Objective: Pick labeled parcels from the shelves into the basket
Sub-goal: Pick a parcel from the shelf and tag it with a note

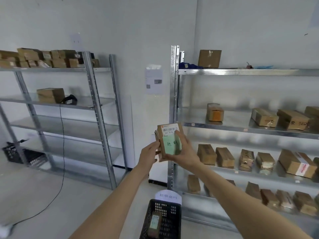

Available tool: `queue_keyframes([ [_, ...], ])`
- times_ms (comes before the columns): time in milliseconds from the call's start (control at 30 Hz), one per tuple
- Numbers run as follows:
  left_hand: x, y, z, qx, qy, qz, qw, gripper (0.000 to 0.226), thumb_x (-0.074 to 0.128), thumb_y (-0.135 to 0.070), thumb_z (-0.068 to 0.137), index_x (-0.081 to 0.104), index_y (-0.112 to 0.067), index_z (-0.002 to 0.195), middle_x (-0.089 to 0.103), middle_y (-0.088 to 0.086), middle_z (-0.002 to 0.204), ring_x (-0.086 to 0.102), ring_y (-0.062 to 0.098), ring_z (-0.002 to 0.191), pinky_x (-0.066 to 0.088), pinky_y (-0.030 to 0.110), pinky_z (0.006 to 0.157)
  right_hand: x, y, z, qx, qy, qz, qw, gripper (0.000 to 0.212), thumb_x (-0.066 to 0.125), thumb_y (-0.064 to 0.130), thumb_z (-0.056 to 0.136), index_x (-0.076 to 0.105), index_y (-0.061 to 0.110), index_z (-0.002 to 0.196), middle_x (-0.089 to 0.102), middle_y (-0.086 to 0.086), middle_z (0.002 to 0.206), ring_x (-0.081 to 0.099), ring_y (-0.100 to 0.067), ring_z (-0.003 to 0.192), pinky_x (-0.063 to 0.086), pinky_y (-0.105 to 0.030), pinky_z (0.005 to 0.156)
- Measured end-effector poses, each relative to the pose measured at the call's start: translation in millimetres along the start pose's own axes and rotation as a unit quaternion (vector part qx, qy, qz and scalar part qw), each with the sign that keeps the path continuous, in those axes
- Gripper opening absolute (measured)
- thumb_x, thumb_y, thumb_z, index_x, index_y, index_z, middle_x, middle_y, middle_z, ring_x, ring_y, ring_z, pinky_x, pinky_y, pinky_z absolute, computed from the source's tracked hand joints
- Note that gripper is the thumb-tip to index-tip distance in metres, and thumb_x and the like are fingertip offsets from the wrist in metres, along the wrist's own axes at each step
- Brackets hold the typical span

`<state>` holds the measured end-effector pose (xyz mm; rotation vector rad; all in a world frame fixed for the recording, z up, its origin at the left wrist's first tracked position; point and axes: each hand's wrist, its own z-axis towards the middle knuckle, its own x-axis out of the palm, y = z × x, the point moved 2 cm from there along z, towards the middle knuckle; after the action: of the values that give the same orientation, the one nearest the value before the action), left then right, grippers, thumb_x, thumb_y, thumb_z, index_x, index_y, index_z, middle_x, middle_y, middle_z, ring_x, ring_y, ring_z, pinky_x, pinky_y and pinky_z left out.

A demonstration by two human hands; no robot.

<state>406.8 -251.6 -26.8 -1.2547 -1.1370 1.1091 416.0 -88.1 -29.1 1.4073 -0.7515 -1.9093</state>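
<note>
White walls back two metal shelf racks (241,128), one to the left and one to the right, both carrying brown cardboard boxes. Out in front of the right rack's corner post, a person holds up a small brown parcel (170,141) with a barcode label and a green note stuck on its face. The left hand (149,155) grips its left edge, fingers curled round it; the right hand (183,150) clasps the right side, thumb across the green note. Down on the floor below stands a black basket (170,216), with one labelled parcel (154,225) already lying inside.
</note>
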Motion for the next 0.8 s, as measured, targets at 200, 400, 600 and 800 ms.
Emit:
queue_keyframes([
  [200,-66,30,42,-0.021,0.022,0.028,0.999,0.02,0.049,-0.039,0.101,0.069,-0.033,0.099,0.071,-0.014,0.104,0.064,0.014,0.107,0.046,0.04,0.098,81,15,21,0.025,-0.015,-0.045,0.999,0.123,0.091,0.052,0.065,0.011,0.04,0.157,0.02,0.004,0.158,0.035,-0.026,0.142,0.045,-0.049,0.108],
  [400,-88,66,97,-0.057,0.066,0.048,0.995,0.023,0.05,-0.043,0.099,0.07,-0.032,0.102,0.07,-0.012,0.109,0.063,0.011,0.104,0.045,0.039,0.098,125,-11,62,0.081,0.0,-0.094,0.992,0.127,0.092,0.053,0.063,0.007,0.041,0.157,0.02,-0.003,0.158,0.037,-0.028,0.142,0.045,-0.049,0.104],
  [600,-88,131,196,-0.045,0.063,0.15,0.986,0.041,0.05,-0.039,0.1,0.053,-0.027,0.139,0.053,-0.009,0.142,0.05,0.013,0.126,0.037,0.031,0.108,154,-87,134,0.139,0.027,-0.099,0.985,0.129,0.091,0.053,0.061,0.006,0.041,0.158,0.013,0.001,0.162,0.038,-0.032,0.142,0.044,-0.05,0.104],
  [800,-76,236,316,-0.08,0.075,0.282,0.953,0.053,0.06,-0.037,0.095,0.045,-0.03,0.145,0.048,-0.006,0.145,0.046,0.014,0.131,0.037,0.03,0.107,200,-215,205,0.217,0.081,-0.089,0.969,0.128,0.087,0.055,0.058,0.003,0.046,0.154,0.02,-0.005,0.155,0.048,-0.036,0.132,0.048,-0.049,0.104],
])
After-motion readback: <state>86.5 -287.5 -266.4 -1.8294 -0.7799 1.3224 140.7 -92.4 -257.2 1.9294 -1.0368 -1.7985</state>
